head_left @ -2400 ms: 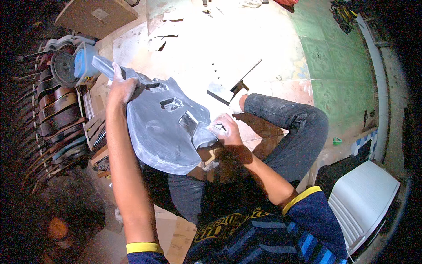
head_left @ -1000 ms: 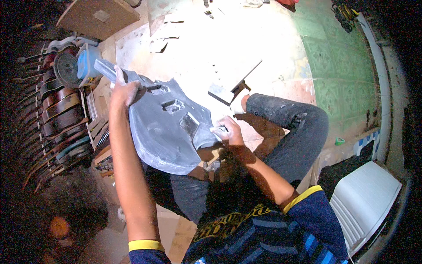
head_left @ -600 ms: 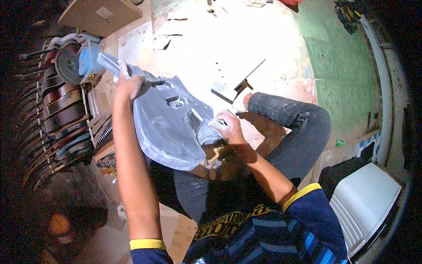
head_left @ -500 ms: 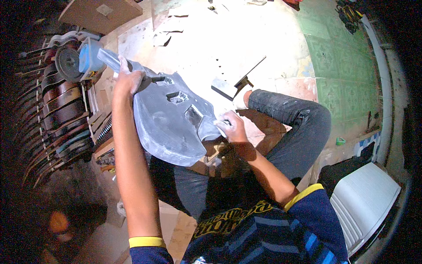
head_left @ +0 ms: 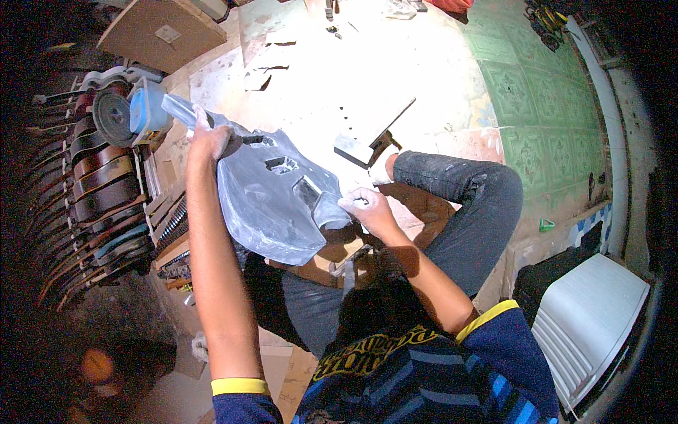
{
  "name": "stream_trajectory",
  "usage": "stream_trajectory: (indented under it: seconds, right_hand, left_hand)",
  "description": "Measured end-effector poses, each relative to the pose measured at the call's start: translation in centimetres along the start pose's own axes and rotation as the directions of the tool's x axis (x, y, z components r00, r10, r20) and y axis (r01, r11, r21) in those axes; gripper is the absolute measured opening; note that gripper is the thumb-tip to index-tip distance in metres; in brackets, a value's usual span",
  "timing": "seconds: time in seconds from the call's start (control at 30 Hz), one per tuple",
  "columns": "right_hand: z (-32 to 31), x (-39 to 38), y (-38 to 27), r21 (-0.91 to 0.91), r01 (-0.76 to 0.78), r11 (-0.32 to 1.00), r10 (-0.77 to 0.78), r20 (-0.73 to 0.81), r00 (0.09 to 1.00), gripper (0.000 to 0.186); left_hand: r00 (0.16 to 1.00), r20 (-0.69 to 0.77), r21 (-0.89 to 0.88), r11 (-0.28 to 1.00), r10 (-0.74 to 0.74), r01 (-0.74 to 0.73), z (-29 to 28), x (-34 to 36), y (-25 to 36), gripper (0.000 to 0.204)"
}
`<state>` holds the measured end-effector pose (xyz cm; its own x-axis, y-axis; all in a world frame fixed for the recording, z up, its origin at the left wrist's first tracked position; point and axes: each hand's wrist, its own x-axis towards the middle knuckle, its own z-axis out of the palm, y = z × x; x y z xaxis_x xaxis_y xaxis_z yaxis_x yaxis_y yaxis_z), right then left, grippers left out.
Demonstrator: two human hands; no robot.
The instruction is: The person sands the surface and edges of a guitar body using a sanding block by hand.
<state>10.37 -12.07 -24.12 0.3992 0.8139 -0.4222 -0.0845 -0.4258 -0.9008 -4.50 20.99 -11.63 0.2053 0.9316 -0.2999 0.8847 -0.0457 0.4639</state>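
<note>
A grey, dust-coated electric guitar body (head_left: 261,201) with several cut-out cavities lies tilted across my lap, its neck end pointing to the upper left. My left hand (head_left: 212,138) is wrapped round the neck where it joins the body, thumb on the upper face. At the body's lower right edge, by the curved cutaway, my right hand (head_left: 371,210) has its fingers pinched together. Whatever it pinches is mostly hidden by the fingers. White dust covers both hands.
Beyond my bent leg (head_left: 480,187) a flat block (head_left: 353,150) lies on the floor beside a thin dark strip (head_left: 395,119). Torn paper pieces (head_left: 258,79) lie farther off. Several guitars (head_left: 102,173) stand racked at left, near a blue tub (head_left: 146,106). A white ribbed case (head_left: 590,318) sits at right.
My right hand has shifted slightly along the guitar's edge, and the pale sliver at its fingers no longer shows clearly. The left hand keeps its hold; the whole view has shifted a little.
</note>
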Motion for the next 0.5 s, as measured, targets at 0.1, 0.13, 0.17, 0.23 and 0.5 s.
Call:
stream_trajectory:
  seconds: [0.1, 0.13, 0.17, 0.23, 0.5]
  right_hand:
    - [0.0, -0.1, -0.6, 0.013, -0.016, 1.000, 0.015, 0.031, 0.999, 0.019]
    - [-0.1, -0.1, -0.1, 0.011, -0.017, 1.000, 0.017, 0.028, 0.999, 0.019]
    - [-0.3, -0.2, 0.9, 0.007, 0.042, 0.999, -0.042, 0.006, 0.999, 0.019]
    - [-0.4, -0.3, 2.4, -0.001, 0.097, 0.995, -0.097, -0.016, 0.995, 0.020]
    - [-0.2, -0.1, 0.2, 0.049, -0.036, 0.998, 0.034, 0.053, 0.998, 0.020]
  left_hand:
    - [1.000, 0.027, 0.036, 0.999, -0.009, 0.008, -0.5, 0.2, 0.3, 0.113]
    - [0.999, 0.025, 0.146, 0.989, -0.025, 0.021, -0.4, 0.4, 0.3, 0.114]
    - [0.999, 0.028, 0.144, 0.989, -0.023, 0.019, -0.2, 0.5, 0.3, 0.114]
    - [0.998, 0.020, 0.064, 0.996, 0.063, -0.064, 0.2, 0.6, 0.1, 0.115]
    - [1.000, -0.013, -0.088, 0.996, 0.024, -0.025, 0.5, 0.5, -0.5, 0.114]
